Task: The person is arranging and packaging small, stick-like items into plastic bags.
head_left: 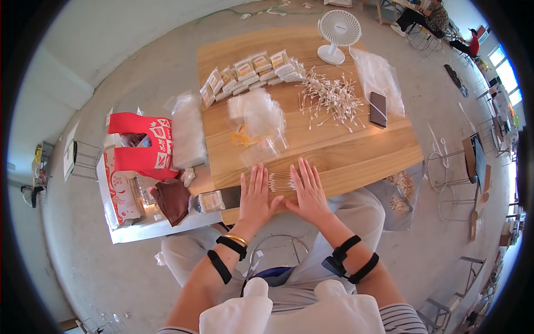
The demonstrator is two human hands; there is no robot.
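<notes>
My left hand (255, 195) and my right hand (307, 190) lie flat with fingers spread on the near edge of a wooden table (356, 156). Between them sits a small row of cotton swabs (281, 181), touched on both sides by my hands. Neither hand holds anything. Just beyond my fingers lies a heap of small clear plastic bags (258, 119). A loose pile of cotton swabs (332, 99) is spread further back on the right. Filled swab packets (250, 75) are lined up at the far left of the table.
A white desk fan (337, 34) stands at the table's far edge, with a dark phone (378, 109) and clear bags (378, 75) on the right. A red and white bag (142, 146) and a carton stand on a low surface at left. Stools and chairs surround the table.
</notes>
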